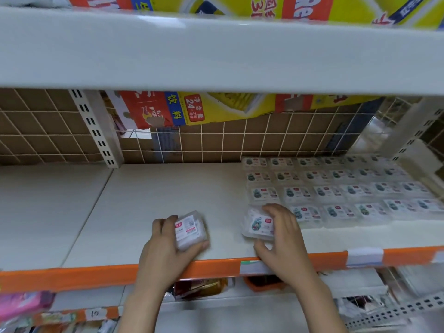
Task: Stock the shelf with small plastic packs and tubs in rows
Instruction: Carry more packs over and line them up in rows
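Note:
My left hand (pixel 165 248) grips a small clear plastic pack (pixel 191 230) with a white and red label, held just above the white shelf (pixel 149 200). My right hand (pixel 283 236) holds another clear pack (pixel 258 224) with a cartoon label, tilted at the left end of the front row. Several rows of the same packs (pixel 336 188) lie flat on the right part of the shelf, reaching back to the wire grid.
An orange price strip (pixel 72 277) edges the shelf front. The shelf board above (pixel 216 51) hangs low overhead. A slotted upright (pixel 96 131) stands at the back left. Bagged goods (pixel 199 287) sit on the lower shelf.

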Demonstrator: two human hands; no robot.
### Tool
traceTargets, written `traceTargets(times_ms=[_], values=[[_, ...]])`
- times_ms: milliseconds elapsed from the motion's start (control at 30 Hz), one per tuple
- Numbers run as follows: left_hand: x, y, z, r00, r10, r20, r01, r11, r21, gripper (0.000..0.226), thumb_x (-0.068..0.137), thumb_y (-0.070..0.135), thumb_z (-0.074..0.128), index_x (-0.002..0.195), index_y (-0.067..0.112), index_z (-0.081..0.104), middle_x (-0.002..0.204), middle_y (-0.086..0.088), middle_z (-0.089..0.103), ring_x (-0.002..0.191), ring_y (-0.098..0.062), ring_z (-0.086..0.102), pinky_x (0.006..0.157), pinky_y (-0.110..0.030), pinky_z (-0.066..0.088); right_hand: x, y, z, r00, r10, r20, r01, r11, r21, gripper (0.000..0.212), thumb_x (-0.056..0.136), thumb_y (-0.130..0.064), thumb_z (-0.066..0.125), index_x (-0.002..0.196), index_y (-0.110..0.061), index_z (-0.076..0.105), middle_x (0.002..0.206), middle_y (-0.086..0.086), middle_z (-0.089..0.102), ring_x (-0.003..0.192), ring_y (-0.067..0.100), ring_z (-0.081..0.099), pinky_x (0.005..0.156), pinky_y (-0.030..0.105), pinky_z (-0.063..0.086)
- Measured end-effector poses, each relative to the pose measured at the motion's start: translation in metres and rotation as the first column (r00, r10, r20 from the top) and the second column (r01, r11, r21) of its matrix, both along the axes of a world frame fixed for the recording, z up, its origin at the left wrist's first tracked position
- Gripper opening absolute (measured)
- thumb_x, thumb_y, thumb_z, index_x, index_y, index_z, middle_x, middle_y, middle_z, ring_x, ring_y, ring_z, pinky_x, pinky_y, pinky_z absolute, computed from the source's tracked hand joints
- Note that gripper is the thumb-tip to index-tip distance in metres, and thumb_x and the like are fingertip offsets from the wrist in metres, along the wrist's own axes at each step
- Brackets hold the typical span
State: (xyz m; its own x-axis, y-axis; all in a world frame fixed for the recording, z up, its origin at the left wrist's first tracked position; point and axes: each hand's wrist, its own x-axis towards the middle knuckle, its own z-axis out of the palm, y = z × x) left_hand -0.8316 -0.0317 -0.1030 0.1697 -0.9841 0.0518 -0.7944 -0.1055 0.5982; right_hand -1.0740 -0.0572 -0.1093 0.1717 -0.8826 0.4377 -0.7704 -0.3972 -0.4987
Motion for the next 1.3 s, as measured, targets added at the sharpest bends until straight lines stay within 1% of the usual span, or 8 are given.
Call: traceTargets(times_ms=[267,433,567,700,900,1067,1200,1300], values=[[-0.026,0.000,-0.001,0.999,-0.047,0.012,0.047,0.999,-0.008,0.095,0.062,0.069,0.069,0.139,0.024,0.038,0.118,0.003,0.036,0.099,-0.022,0.057,0.073,-0.031,0.047,-0.073,0.004,-0.006,0.996,-0.086,-0.024,0.087,0.995,0.051,0.059,0.063,-0.030,0.048,0.121,-0.023,0.042,0.119,-0.003,0.047,0.114,0.015,0.038,0.096,0.024,0.030],[-0.061,-0.005,-0.001,0.998,-0.063,0.003,0.063,0.994,-0.090,0.108,0.051,0.083,0.041,0.140,0.023,0.039,0.117,0.004,0.036,0.098,-0.021,0.058,0.072,-0.029,0.046,-0.112,-0.002,-0.014,0.990,-0.084,-0.110,0.099,0.985,0.141,0.061,0.062,-0.021,0.052,0.123,-0.015,0.052,0.128,0.003,0.050,0.122,0.019,0.037,0.101,0.029,0.029],[-0.088,-0.004,-0.006,0.996,-0.083,0.023,0.085,0.990,-0.111,0.103,0.054,0.082,0.044,0.140,0.025,0.038,0.122,0.003,0.038,0.101,-0.020,0.057,0.071,-0.029,0.047,-0.125,-0.005,-0.022,0.995,0.022,-0.097,-0.004,0.982,0.189,0.069,0.066,-0.034,0.034,0.133,-0.024,0.047,0.144,-0.007,0.037,0.138,0.015,0.024,0.115,0.035,0.017],[-0.103,0.001,-0.011,0.996,-0.076,0.045,0.081,0.989,-0.127,0.099,0.056,0.080,0.048,0.137,0.023,0.043,0.121,0.001,0.040,0.096,-0.022,0.059,0.068,-0.029,0.048,-0.129,-0.005,-0.022,0.996,0.073,-0.042,-0.064,0.979,0.192,0.065,0.066,-0.036,0.028,0.130,-0.037,0.040,0.142,-0.018,0.028,0.135,-0.004,0.011,0.114,0.024,0.006],[-0.111,0.010,-0.011,0.997,-0.032,0.068,0.042,0.989,-0.142,0.099,0.057,0.080,0.048,0.135,0.020,0.046,0.124,-0.002,0.041,0.096,-0.025,0.060,0.074,-0.034,0.052,-0.131,-0.004,-0.024,0.980,0.125,-0.155,-0.094,0.977,0.194,0.075,0.073,-0.044,0.013,0.141,-0.028,0.037,0.146,-0.021,0.012,0.136,-0.008,-0.002,0.113,0.017,-0.012],[-0.120,0.015,-0.006,0.994,-0.032,0.102,0.047,0.988,-0.149,0.096,0.060,0.076,0.050,0.133,0.015,0.049,0.125,-0.008,0.045,0.098,-0.030,0.060,0.079,-0.040,0.053,-0.137,-0.007,-0.018,0.994,0.056,-0.093,-0.040,0.986,0.162,0.069,0.084,-0.054,0.013,0.141,-0.025,0.040,0.148,-0.019,0.017,0.140,-0.001,0.007,0.116,0.025,-0.001],[-0.128,0.015,-0.008,0.988,-0.042,0.148,0.064,0.986,-0.151,0.091,0.065,0.074,0.050,0.130,0.012,0.053,0.122,-0.013,0.051,0.100,-0.034,0.059,0.082,-0.045,0.051,-0.163,-0.027,-0.016,0.980,-0.145,-0.134,0.159,0.982,0.102,0.070,0.087,-0.053,0.018,0.135,-0.013,0.049,0.148,0.002,0.036,0.140,0.021,0.024,0.116,0.038,0.011],[-0.141,0.015,-0.010,0.984,-0.079,0.159,0.103,0.983,-0.150,0.086,0.068,0.073,0.050,0.130,0.014,0.052,0.122,-0.011,0.053,0.104,-0.032,0.056,0.084,-0.042,0.047,-0.176,-0.038,-0.022,0.952,-0.274,-0.134,0.289,0.951,0.108,0.054,0.093,-0.040,0.035,0.130,-0.005,0.054,0.143,0.014,0.043,0.135,0.033,0.034,0.114,0.045,0.021]])
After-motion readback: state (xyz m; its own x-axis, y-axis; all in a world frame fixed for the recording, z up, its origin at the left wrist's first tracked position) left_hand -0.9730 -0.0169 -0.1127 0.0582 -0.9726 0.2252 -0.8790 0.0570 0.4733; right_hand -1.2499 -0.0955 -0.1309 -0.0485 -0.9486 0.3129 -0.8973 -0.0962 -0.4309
